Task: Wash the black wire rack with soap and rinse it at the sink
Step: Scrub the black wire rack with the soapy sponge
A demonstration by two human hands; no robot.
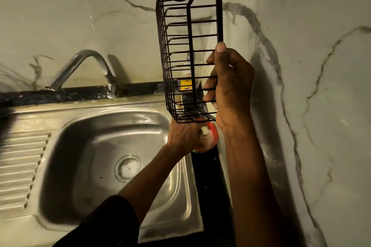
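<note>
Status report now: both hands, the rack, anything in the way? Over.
Right hand grips black wire rack, upright, above right edge of sink. Left hand at red tub below rack, grip unclear. No water from tap; nothing blocking.

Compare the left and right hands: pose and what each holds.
The right hand is raised, gripping the black wire rack upright by its edge wire; left hand is low at the sink's right rim, at a red tub, its grip unclear. The right forearm is bare; the left wears a dark sleeve.

Grey-veined marble wall (60, 16), black counter (208, 182), dim light
</note>
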